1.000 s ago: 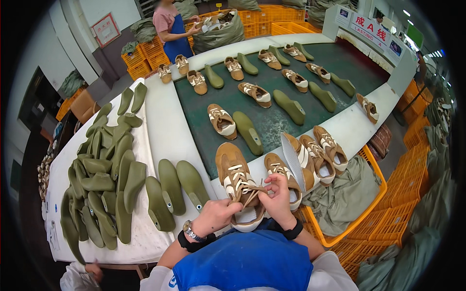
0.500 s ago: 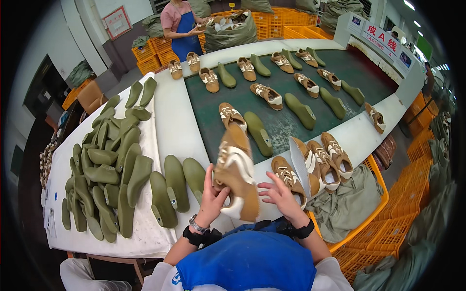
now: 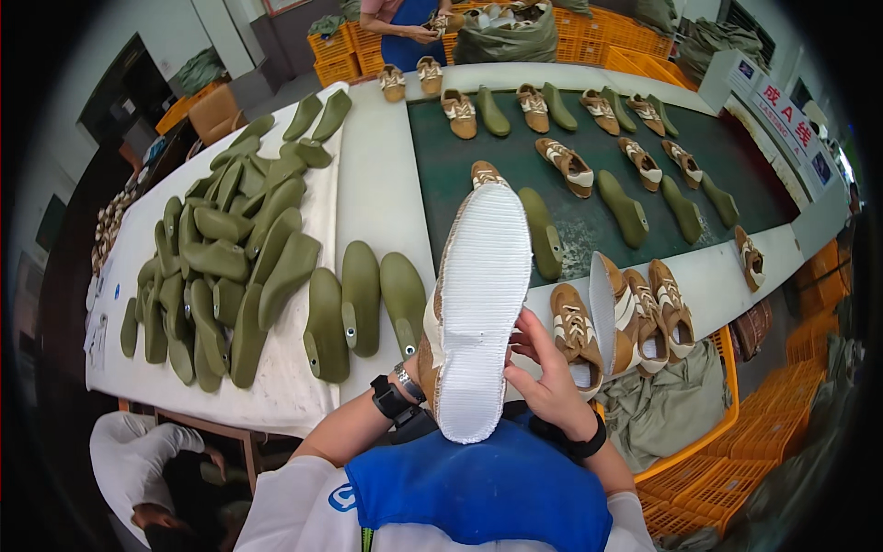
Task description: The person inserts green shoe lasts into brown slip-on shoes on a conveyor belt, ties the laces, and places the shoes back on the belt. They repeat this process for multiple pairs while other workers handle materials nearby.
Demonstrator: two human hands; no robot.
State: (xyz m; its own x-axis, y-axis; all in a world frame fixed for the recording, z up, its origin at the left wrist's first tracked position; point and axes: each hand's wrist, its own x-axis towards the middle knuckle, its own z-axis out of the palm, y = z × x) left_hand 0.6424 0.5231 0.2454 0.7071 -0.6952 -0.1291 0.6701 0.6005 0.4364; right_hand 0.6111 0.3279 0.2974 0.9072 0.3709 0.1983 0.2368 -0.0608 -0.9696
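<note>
A brown and white lace-up shoe upper (image 3: pixel 483 304) stands tilted before me, its white ribbed underside facing me and its toe end up. My left hand (image 3: pixel 414 373) holds it from the left and behind; most of its fingers are hidden by the upper. Beside the sole's right edge is my right hand (image 3: pixel 544 368), fingers bent and apart, the fingertips at or very near the edge. Just right of that hand sits another brown shoe upper (image 3: pixel 575 329) on the white table border. Three green shoe lasts (image 3: pixel 361 299) lie to the left of the held upper.
Many green lasts are heaped on a white-covered table (image 3: pixel 285 396) at left. Uppers and lasts stand in rows on the green belt (image 3: pixel 478 221). An orange crate (image 3: pixel 727 396) with grey-green cloth is at right. One person (image 3: pixel 414 32) handles a shoe across; another (image 3: pixel 138 460) bends low left.
The shoe upper has turned from its side to show its white underside. My right hand has come up against its edge. The whole view has shifted, and a person has appeared at lower left.
</note>
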